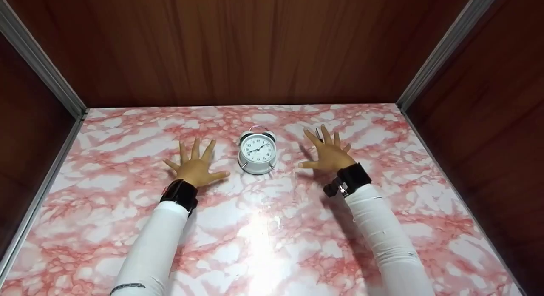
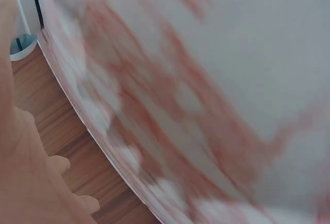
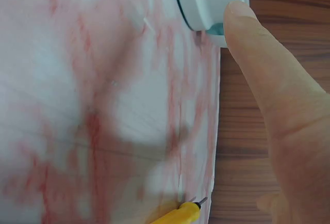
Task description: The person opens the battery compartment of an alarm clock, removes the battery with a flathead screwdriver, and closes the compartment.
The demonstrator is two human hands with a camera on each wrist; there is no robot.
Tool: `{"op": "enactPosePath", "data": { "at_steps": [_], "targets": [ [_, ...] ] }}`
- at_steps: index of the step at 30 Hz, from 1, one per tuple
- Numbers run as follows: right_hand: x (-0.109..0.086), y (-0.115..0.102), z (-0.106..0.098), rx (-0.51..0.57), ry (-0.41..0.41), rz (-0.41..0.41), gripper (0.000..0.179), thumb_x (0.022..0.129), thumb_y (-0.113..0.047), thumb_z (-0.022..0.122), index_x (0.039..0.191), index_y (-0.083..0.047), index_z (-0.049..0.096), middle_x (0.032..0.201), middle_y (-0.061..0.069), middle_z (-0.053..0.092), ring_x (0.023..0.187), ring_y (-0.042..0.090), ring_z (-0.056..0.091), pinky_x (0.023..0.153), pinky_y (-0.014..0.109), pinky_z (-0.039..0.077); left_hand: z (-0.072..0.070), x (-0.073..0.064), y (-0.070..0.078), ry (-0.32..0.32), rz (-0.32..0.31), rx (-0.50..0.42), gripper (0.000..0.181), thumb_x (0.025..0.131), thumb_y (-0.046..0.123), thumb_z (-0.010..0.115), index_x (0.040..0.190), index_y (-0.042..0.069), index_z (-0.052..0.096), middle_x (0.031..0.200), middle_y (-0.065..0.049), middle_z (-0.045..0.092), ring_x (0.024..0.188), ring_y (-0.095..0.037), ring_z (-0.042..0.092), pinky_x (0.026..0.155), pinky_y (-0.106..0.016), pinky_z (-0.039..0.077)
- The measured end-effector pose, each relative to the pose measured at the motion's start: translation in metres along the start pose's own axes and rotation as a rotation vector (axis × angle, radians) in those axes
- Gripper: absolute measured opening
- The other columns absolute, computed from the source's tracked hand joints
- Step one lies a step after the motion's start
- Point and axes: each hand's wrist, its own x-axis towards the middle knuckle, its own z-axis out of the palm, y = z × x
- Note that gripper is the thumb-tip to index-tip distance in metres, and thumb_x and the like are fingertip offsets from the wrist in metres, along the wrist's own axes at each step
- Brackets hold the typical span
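Note:
A white twin-bell alarm clock (image 1: 257,149) stands on the marbled table, its face up toward the head camera. To its left, my left hand (image 1: 194,166) is spread wide with the thumb pointing at the clock. On the other side my right hand (image 1: 332,155) is spread too, its thumb toward the clock but apart from it. A yellow-bodied tool (image 3: 178,215) with a black collar and thin metal tip shows in the right wrist view. Its thin dark end (image 1: 318,135) appears beside the right fingers in the head view; the hand hides the rest.
The table (image 1: 238,228) has a red-and-white marbled top with a bright glare patch near the front. A dark wood panel (image 1: 238,45) rises behind it, with wood walls (image 1: 480,96) and metal corner strips (image 1: 446,49) at the sides.

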Motion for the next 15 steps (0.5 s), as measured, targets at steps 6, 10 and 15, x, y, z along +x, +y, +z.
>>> {"op": "enactPosePath", "data": {
  "at_steps": [6,10,15],
  "targets": [
    [0.002,-0.006,0.001,0.057,0.053,-0.061,0.110,0.081,-0.067,0.074,0.164,-0.037,0.008,0.168,0.022,-0.006,0.143,0.065,-0.003,0.104,0.086,0.004,-0.003,0.000,0.006,0.019,0.017,-0.052,0.106,0.087,0.070,0.064,0.164,0.032,0.003,0.168,-0.018,-0.011,0.146,-0.056,-0.019,0.095,-0.090,-0.010],
    [0.003,-0.011,0.003,0.130,0.089,-0.103,0.107,0.083,-0.057,0.078,0.164,-0.033,0.012,0.167,0.025,-0.004,0.146,0.061,-0.004,0.112,0.080,0.001,-0.004,0.001,0.012,0.053,0.044,-0.100,0.101,0.090,0.068,0.061,0.164,0.031,0.004,0.169,-0.018,-0.009,0.148,-0.053,-0.015,0.100,-0.089,-0.006],
    [0.007,-0.021,0.006,0.206,0.132,-0.135,0.105,0.085,-0.053,0.078,0.164,-0.027,0.015,0.167,0.024,-0.003,0.149,0.055,-0.001,0.116,0.072,0.015,0.000,0.005,0.023,0.137,0.094,-0.214,0.091,0.095,0.062,0.058,0.164,0.027,0.010,0.168,-0.020,0.000,0.151,-0.050,-0.007,0.108,-0.084,0.002]
  ]
}}
